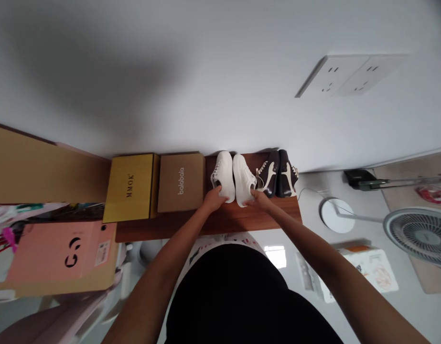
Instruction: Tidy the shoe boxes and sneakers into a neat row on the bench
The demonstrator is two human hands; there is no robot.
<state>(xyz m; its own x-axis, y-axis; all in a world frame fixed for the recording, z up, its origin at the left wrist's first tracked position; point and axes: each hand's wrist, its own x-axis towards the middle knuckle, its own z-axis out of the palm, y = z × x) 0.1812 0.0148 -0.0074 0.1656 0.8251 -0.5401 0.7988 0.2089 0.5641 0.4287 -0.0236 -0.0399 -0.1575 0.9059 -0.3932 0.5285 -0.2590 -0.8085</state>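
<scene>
Two white sneakers (225, 174) stand side by side on a reddish-brown wooden shelf (220, 222), toes toward the wall. My left hand (215, 198) grips the heel end of the left one, its thumb at the shoe opening. At the heel of the right white sneaker (242, 177), my right hand (260, 199) has its fingers closed on the collar. Just right of them sits a pair of dark brown sneakers (286, 174) with cream trim. A brown shoebox (181, 196) marked "balabala" is left of the white pair, close to my left hand.
Left of the brown box stands a yellow MMOK box (129, 188). A pink box (55, 251) lies lower left. On the right are a fan (426, 236) on the floor, its white base (337, 215) and a white package (374, 270). Wall sockets (351, 75) sit above.
</scene>
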